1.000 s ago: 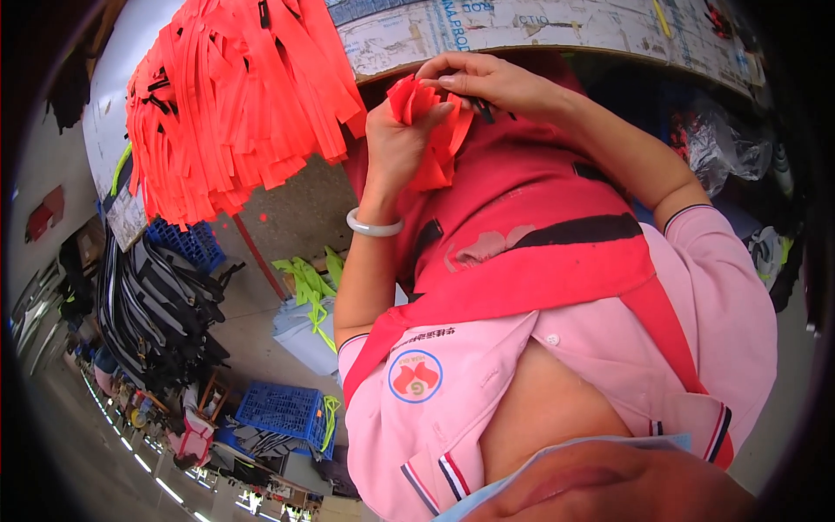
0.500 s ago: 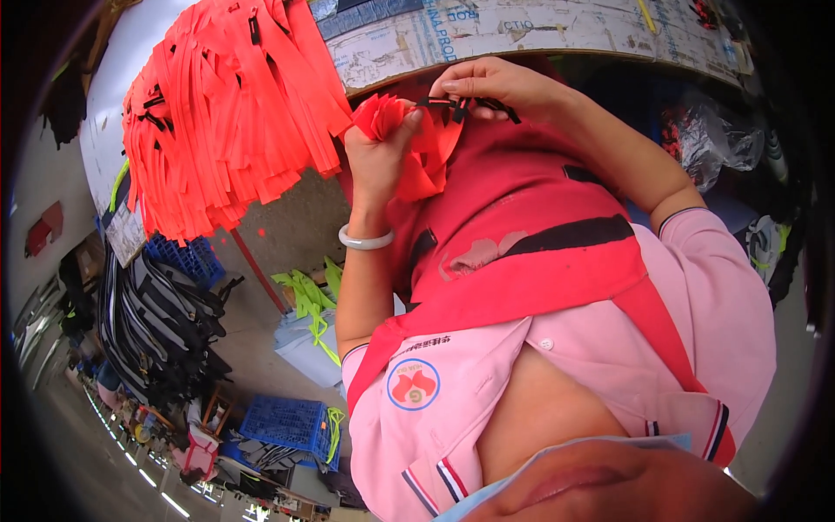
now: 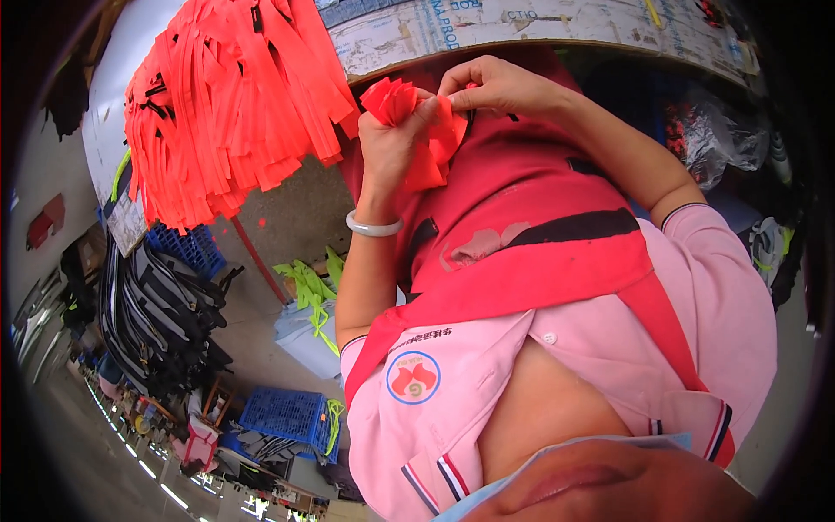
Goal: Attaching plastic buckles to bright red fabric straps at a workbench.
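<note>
My left hand [image 3: 389,148] is closed around a bunch of bright red-orange fabric strips [image 3: 389,100], folded in loops above the thumb and hanging down on its right side. Close beside it, my right hand [image 3: 500,85] pinches a red strip with thumb and forefinger. A little black shows under that hand; most of it is hidden. Both hands are held over my red apron [image 3: 531,196], just before the table edge. At the left, a large pile of similar red-orange strips [image 3: 235,104] with small black pieces drapes over the table.
The worn, board-covered worktable [image 3: 557,30] runs along the far side. Lower left hang black and grey straps [image 3: 148,313], near a blue crate [image 3: 287,413]. Lime-green strips [image 3: 304,287] lie below the table. Clear plastic wrapping [image 3: 718,139] sits under it at right.
My right hand has moved down and closer to my left, now pinching red fabric. The black pieces that stuck out by its fingers are mostly hidden. My left hand has shifted slightly right.
</note>
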{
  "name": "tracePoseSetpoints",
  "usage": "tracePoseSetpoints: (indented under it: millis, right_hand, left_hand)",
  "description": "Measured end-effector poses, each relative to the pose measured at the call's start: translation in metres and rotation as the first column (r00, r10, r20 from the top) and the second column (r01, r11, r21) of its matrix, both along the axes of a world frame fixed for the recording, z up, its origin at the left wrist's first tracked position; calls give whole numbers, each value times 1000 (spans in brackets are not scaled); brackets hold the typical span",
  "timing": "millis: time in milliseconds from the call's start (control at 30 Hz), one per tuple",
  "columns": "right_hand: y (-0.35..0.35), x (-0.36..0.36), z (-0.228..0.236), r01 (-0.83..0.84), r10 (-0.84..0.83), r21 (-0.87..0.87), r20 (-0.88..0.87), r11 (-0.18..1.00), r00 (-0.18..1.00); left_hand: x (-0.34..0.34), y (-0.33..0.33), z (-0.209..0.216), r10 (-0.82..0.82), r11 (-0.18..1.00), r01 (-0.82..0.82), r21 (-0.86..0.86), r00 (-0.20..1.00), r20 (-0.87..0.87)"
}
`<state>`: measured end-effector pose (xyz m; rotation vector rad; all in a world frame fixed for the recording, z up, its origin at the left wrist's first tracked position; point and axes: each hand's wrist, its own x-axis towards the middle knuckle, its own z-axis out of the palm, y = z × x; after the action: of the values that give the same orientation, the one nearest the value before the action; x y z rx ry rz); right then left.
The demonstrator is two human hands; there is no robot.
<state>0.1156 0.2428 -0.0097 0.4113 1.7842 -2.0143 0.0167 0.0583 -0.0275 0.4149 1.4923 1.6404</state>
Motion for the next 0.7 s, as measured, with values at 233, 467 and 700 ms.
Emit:
tracePoseSetpoints:
  millis: [233,467,700]
  right_hand:
    - [-1,5,-19,229,-223,-75,78,971,972]
    - [-7,12,-27,292,-263,-247,144,924,954]
    - [-14,10,-27,344,-317,-454,137,822,939]
  left_hand:
    - [0,-7,-8,143,987,-143,72,990,2]
    - [-4,-9,-5,191,978,-187,88,981,-41]
    - [6,-9,-8,212,971,-201,132,974,-83]
